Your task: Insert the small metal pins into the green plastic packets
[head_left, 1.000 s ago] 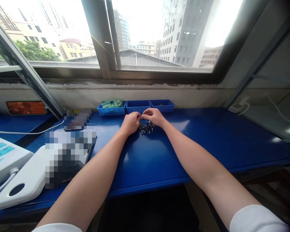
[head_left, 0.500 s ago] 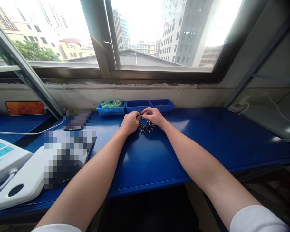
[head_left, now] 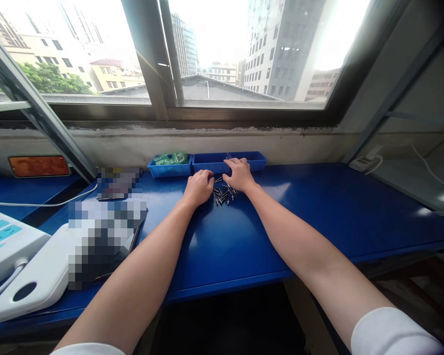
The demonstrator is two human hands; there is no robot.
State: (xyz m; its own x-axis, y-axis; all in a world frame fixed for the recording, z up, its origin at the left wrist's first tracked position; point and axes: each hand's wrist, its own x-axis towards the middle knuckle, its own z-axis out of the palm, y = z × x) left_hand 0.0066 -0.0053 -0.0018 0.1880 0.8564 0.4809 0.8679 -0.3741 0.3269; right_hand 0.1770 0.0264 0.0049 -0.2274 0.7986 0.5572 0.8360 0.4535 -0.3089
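Note:
Close to the far edge of the desk, my left hand [head_left: 200,188] rests with its fingers curled in, just left of a pile of small slim black-and-silver metal pins [head_left: 222,195]. Whatever its fingertips hold, if anything, is hidden. My right hand [head_left: 240,175] hovers at the pile's upper right, thumb and fingers spread, nothing visible between them. Its fingers reach in front of the right blue bin [head_left: 258,164]. The middle blue bin [head_left: 207,166] lies just beyond both hands. A few pins lie loose in the gap between the hands.
The left blue bin [head_left: 166,171] contains green plastic packaging [head_left: 172,158]. Blurred flat items lie on the blue desk [head_left: 222,256] by my left forearm, beside a white device [head_left: 33,281] and a power strip [head_left: 7,241]. A phone [head_left: 39,166] leans at far left.
My hands were meeting over the pile with fingertips pinched together. Now they are apart; my right hand has risen slightly and opened, while the left has hardly moved.

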